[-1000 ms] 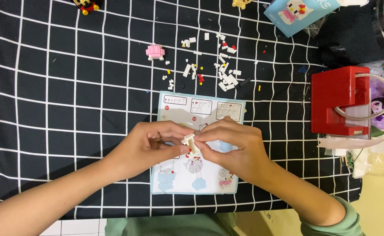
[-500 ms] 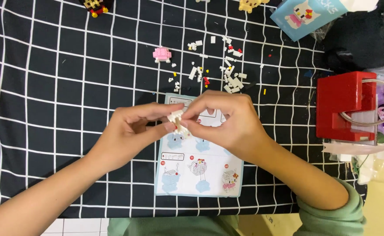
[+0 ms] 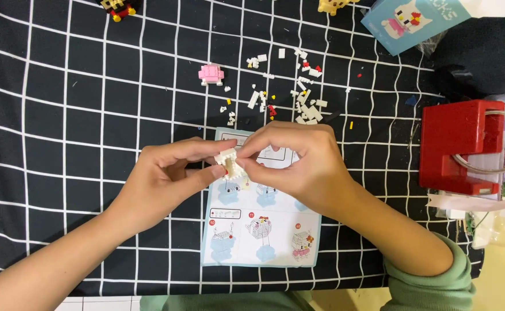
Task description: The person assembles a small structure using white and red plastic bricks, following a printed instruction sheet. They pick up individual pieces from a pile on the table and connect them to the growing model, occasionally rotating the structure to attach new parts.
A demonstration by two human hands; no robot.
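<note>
My left hand (image 3: 160, 181) and right hand (image 3: 298, 164) pinch a small white brick model (image 3: 229, 161) between their fingertips, each grip clamped on it, just above the instruction sheet (image 3: 264, 230); loose bricks (image 3: 298, 98) lie beyond.

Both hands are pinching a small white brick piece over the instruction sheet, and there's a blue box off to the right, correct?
Not quite: in the head view that box is red. The left hand and right hand do pinch the small white brick piece over the instruction sheet.
</note>
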